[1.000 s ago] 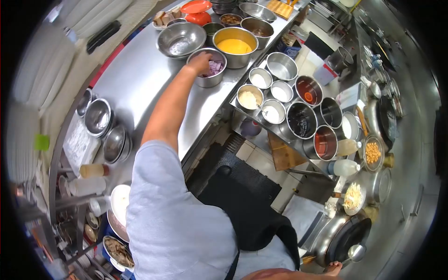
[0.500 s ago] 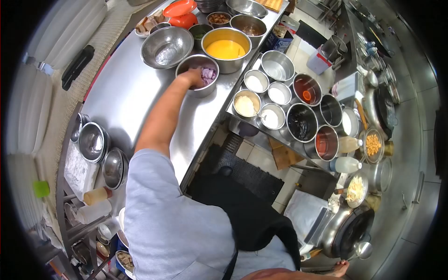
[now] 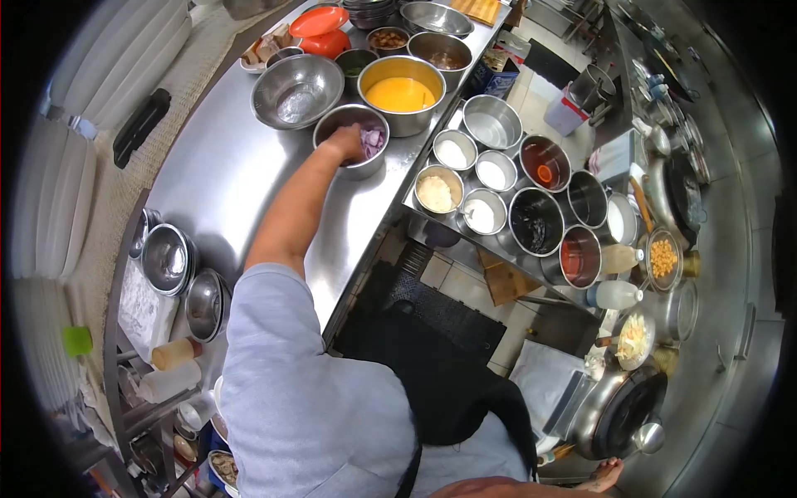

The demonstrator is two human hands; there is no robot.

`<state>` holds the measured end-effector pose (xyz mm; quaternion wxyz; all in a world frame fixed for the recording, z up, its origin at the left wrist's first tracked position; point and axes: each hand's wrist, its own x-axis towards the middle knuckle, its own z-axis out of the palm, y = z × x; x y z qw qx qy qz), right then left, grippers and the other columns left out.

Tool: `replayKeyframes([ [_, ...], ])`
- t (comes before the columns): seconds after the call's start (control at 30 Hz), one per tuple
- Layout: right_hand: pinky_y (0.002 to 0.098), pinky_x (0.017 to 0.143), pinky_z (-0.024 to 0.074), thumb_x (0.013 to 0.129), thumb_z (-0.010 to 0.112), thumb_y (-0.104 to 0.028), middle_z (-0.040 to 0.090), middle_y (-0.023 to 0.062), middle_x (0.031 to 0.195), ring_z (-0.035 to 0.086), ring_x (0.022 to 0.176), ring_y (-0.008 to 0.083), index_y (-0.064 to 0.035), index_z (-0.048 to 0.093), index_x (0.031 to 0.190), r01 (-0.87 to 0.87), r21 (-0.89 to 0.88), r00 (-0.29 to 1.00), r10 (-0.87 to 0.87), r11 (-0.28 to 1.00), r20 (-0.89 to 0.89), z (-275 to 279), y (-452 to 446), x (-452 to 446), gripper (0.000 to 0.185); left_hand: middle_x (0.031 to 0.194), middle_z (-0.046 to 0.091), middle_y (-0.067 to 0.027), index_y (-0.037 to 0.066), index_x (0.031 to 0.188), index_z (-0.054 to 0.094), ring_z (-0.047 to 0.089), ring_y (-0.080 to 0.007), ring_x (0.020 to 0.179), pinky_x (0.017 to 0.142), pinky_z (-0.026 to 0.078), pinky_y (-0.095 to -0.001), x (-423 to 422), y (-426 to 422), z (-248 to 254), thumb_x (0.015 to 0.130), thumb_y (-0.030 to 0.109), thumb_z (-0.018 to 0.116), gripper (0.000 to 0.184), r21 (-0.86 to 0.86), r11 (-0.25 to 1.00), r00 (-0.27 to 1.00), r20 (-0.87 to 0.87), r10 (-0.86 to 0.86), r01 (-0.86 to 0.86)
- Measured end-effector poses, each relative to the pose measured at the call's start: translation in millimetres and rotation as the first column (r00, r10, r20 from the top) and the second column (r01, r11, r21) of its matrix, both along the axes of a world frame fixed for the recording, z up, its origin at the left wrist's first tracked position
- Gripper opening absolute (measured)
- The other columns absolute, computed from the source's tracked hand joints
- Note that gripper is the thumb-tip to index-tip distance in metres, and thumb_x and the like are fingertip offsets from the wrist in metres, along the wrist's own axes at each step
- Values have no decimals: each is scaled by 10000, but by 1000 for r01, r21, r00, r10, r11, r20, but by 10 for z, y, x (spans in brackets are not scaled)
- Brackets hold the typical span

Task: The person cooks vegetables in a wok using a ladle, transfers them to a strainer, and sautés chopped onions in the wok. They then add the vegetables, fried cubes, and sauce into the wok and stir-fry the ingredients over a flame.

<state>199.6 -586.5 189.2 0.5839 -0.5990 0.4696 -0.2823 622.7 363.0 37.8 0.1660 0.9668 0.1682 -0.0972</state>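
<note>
My left hand (image 3: 346, 143) reaches down into a steel pot (image 3: 363, 168) of chopped purple onion (image 3: 373, 142), at the left of the pieces. Its fingertips are hidden, so I cannot tell whether it grips any. A pot of yellow liquid (image 3: 402, 93) stands just behind, and a wide steel bowl (image 3: 297, 91) holding a little clear liquid is at the left. Far off at the bottom right, my right hand (image 3: 606, 475) is closed on the handle of a ladle (image 3: 649, 437), beside a large dark wok (image 3: 629, 412).
Pots of white powders, red liquid (image 3: 544, 162) and dark sauce (image 3: 536, 221) fill the lower shelf at the right. Stacked steel bowls (image 3: 166, 259) and bottles (image 3: 171, 353) stand at the left. An orange lidded container (image 3: 324, 41) sits at the back.
The view has shifted, moving the counter and pots leftward in the frame. My left hand stays in the onion pot; more onion shows at its right than a second ago.
</note>
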Motion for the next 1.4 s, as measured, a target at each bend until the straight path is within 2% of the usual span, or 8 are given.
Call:
replayKeyframes([
  [0.1, 246, 512, 357, 954, 429, -250, 488, -23, 672, 436, 560, 107, -143, 462, 781, -41, 33, 999, 40, 999, 19, -51, -237, -55, 206, 1168, 624, -215, 57, 1193, 603, 595, -352, 1103, 940, 464, -397, 146, 376, -239, 766, 201, 638, 452, -206, 972, 994, -3, -113, 110],
  [0.23, 249, 504, 361, 948, 441, -244, 483, -14, 664, 436, 555, 115, -141, 462, 767, -125, 42, 992, 125, 991, 13, -130, -492, -183, 209, 1095, 656, -203, 81, 1246, 582, 652, -319, 991, 795, 553, -387, 136, 318, 105, 713, 29, 650, 540, -348, 932, 994, -82, 76, -100],
  [0.47, 251, 498, 373, 939, 458, -254, 477, -16, 638, 433, 540, 128, -150, 471, 754, -128, 43, 990, 130, 991, -58, -132, -541, -203, 213, 1155, 627, -226, 36, 1213, 590, 602, -356, 1082, 938, 460, -396, 108, 185, -308, 764, 199, 673, 486, -83, 984, 982, 125, -144, 155],
  [0.57, 255, 497, 377, 941, 456, -256, 474, -21, 631, 436, 541, 128, -149, 474, 753, -104, -19, 991, 102, 994, -88, 70, 44, -148, 217, 1139, 615, -257, 18, 1184, 600, 593, -383, 1080, 927, 475, -412, 146, 294, -162, 746, 49, 617, 440, -196, 980, 999, 24, -39, 42],
  [0.8, 252, 509, 381, 951, 448, -251, 490, -21, 677, 448, 575, 111, -140, 471, 814, 48, -12, 999, -49, 999, -13, 93, 354, -26, 178, 1024, 661, -243, 0, 1123, 624, 656, -345, 933, 834, 499, -407, -18, 491, 125, 814, 209, 677, 376, -218, 974, 979, 203, -21, 66],
  [1.1, 260, 655, 393, 955, 538, -353, 543, -9, 862, 497, 755, 105, -124, 553, 1060, -494, 34, 858, 481, 869, 183, -517, -700, -483, 253, 769, 610, -23, 52, 1032, 629, 541, -95, 625, 498, 451, -265, -331, 134, 888, 863, 254, 688, 271, -690, 720, 971, 114, 212, -76],
  [1.2, 245, 507, 331, 922, 486, -285, 443, -44, 662, 411, 553, 104, -171, 466, 807, -132, 14, 990, 132, 991, 41, -541, -475, -352, 163, 800, 564, 11, 84, 1061, 587, 512, -76, 579, 468, 425, -232, -416, -202, 1251, 910, 263, 642, 241, -759, 651, 983, 99, 154, -26],
  [1.4, 220, 488, 291, 937, 494, -320, 419, -61, 652, 378, 536, 73, -192, 478, 804, -61, 79, 997, 57, 995, 55, -694, -704, -646, 185, 789, 586, 24, 97, 1032, 612, 524, -59, 619, 476, 419, -209, -546, -1415, 1785, 912, 273, 635, 215, -740, 633, 972, 215, -94, 226],
])
